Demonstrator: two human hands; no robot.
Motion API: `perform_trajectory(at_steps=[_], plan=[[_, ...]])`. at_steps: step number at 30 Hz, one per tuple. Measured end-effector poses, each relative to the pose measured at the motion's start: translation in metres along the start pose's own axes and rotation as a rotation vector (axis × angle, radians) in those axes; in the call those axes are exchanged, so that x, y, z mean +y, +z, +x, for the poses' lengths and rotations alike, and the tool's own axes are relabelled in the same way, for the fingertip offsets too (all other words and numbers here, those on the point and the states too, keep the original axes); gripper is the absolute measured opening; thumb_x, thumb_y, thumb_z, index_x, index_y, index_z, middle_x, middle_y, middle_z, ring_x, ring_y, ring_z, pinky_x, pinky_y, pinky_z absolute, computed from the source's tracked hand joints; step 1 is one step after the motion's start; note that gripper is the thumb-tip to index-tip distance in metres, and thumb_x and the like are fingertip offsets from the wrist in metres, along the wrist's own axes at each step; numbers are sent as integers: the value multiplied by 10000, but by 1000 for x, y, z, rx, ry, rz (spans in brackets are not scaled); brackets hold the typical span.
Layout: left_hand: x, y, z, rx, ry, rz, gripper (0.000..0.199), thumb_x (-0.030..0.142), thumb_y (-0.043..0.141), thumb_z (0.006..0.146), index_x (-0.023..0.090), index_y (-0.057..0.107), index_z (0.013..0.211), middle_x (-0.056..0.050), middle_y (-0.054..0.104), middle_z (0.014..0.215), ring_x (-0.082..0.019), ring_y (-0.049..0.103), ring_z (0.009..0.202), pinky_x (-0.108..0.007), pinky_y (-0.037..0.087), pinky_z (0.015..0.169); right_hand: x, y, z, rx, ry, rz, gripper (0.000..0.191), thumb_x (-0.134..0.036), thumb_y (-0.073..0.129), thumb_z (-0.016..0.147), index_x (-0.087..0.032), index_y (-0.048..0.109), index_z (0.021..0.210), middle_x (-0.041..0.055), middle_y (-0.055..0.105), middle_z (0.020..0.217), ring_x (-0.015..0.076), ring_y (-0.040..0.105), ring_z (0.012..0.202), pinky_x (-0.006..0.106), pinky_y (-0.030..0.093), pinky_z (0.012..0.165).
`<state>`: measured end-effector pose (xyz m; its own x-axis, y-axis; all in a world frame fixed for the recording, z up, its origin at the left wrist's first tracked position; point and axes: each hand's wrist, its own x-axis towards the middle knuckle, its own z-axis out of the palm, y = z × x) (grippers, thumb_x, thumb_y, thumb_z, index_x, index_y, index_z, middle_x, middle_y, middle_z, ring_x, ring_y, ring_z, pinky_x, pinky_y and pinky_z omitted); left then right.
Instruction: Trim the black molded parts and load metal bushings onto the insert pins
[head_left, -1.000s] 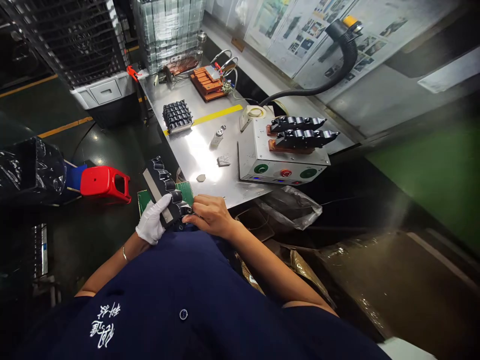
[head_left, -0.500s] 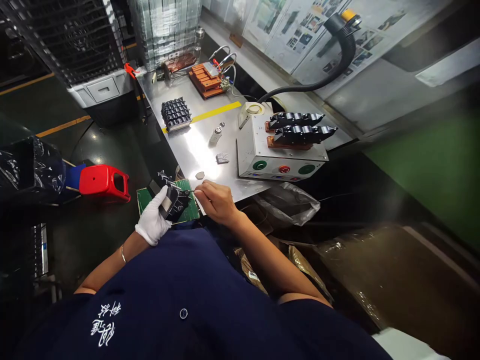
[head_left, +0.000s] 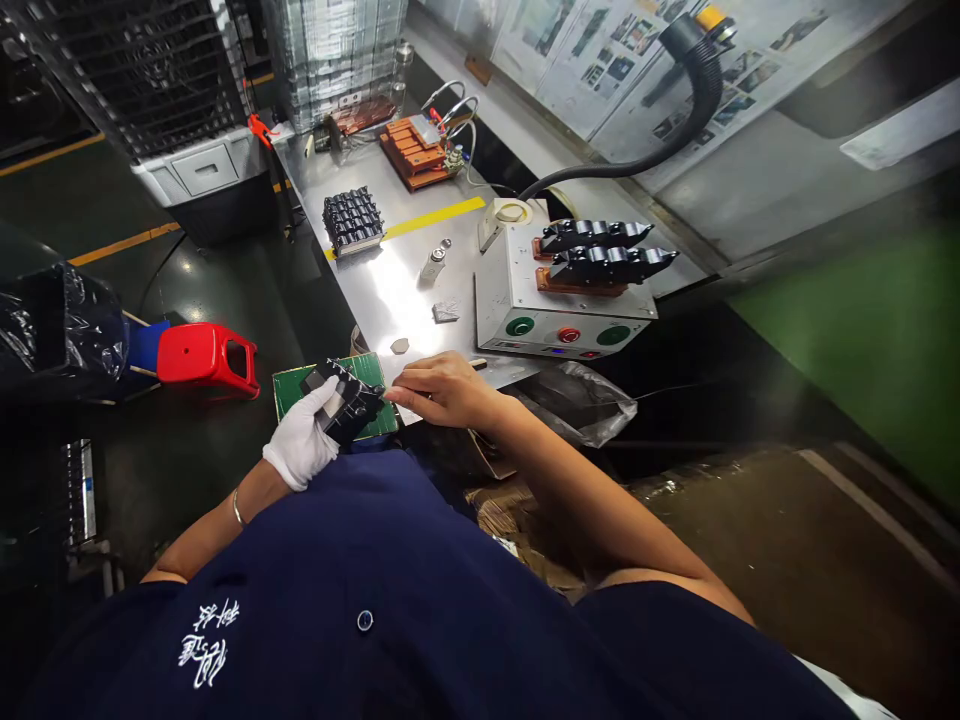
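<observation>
In a white glove, my left hand (head_left: 304,437) grips a black ribbed part (head_left: 351,402) above a green board (head_left: 289,390) at the near corner of the table. My bare right hand (head_left: 444,390) is at the right end of that part, its fingers pressed together; whatever is between the fingertips is too small to tell. A thin tool with a light end (head_left: 478,364) shows just behind the right hand.
On the metal table (head_left: 409,240) stand a stack of black parts (head_left: 353,220), a small bottle (head_left: 433,264), a grey block (head_left: 445,312) and an orange fixture (head_left: 417,150). A white control box (head_left: 517,290) carries black parts. A red stool (head_left: 202,355) stands left.
My right hand has shifted slightly right and up, and its fingers look straighter. The black part in my left hand has tilted a little. The thin tool's light end now shows behind my right hand.
</observation>
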<state>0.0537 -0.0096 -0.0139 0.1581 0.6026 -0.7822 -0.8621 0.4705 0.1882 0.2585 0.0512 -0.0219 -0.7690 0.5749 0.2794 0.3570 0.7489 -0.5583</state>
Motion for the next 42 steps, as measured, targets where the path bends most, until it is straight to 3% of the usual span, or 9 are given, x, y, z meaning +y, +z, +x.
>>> perform_trajectory(at_steps=[6, 9, 11, 15, 17, 24, 31, 37, 42], plan=[[-5, 4, -6, 7, -132, 82, 157, 146, 552, 912, 77, 693, 902, -91, 759, 812, -170, 740, 744, -269, 610, 783, 7, -7, -10, -316, 66, 436, 496, -467, 453, 959, -141, 598, 615, -21, 464, 522, 65, 372, 483, 239, 274, 503], [-1, 7, -2, 7, -26, 22, 178, 142, 525, 930, 95, 691, 975, -65, 763, 820, -156, 739, 772, -275, 594, 840, 7, -7, -11, -507, 151, 709, 538, -570, 491, 908, -118, 676, 683, -29, 453, 494, 65, 372, 461, 233, 264, 461], [4, 7, 2, -45, 95, -40, 231, 148, 479, 956, 117, 679, 1067, -51, 768, 864, -147, 738, 829, -278, 579, 880, 4, 0, -8, -309, 289, 791, 591, -631, 468, 889, -128, 684, 667, -38, 396, 476, 76, 387, 474, 237, 296, 476], [11, 7, 6, -159, 138, -53, 351, 138, 375, 991, 163, 619, 1243, -48, 769, 956, -133, 736, 861, -240, 583, 837, -10, 31, 9, 403, 516, 824, 558, -672, 524, 830, -173, 665, 621, -10, 449, 570, 121, 485, 616, 271, 396, 590], [12, 7, 6, -151, 141, -68, 384, 125, 344, 997, 174, 594, 1285, -39, 772, 940, -111, 737, 802, -195, 584, 783, -17, 46, 17, 558, 559, 845, 468, -643, 613, 780, -190, 712, 722, 9, 538, 667, 130, 495, 667, 277, 408, 606], [5, 12, 1, -141, 166, -59, 397, 114, 339, 1000, 171, 560, 1325, -43, 769, 973, -95, 734, 822, -160, 574, 783, -25, 69, 26, 615, 615, 878, 413, -581, 644, 781, -175, 715, 767, 13, 579, 684, 127, 482, 657, 273, 411, 606], [4, 11, 1, -137, 117, -93, 336, 185, 410, 995, 159, 618, 1258, -29, 771, 912, -98, 731, 840, -162, 564, 825, -36, 99, 34, 979, 728, 870, 482, -647, 511, 852, -187, 655, 847, -25, 443, 584, 93, 363, 507, 235, 312, 448], [12, 14, -7, -26, 117, -69, 258, 144, 506, 947, 128, 672, 1144, -18, 768, 832, -103, 732, 778, -167, 577, 783, -24, 62, 15, 655, 367, 492, 379, -474, 499, 927, -175, 712, 838, 25, 590, 650, 126, 517, 593, 270, 427, 567], [12, 18, -9, -52, 137, -85, 258, 96, 494, 939, 111, 676, 1121, -33, 770, 844, -116, 736, 787, -198, 582, 821, -21, 49, 10, 590, 246, 307, 314, -371, 502, 942, -172, 739, 885, 3, 538, 586, 107, 468, 536, 249, 407, 525]])
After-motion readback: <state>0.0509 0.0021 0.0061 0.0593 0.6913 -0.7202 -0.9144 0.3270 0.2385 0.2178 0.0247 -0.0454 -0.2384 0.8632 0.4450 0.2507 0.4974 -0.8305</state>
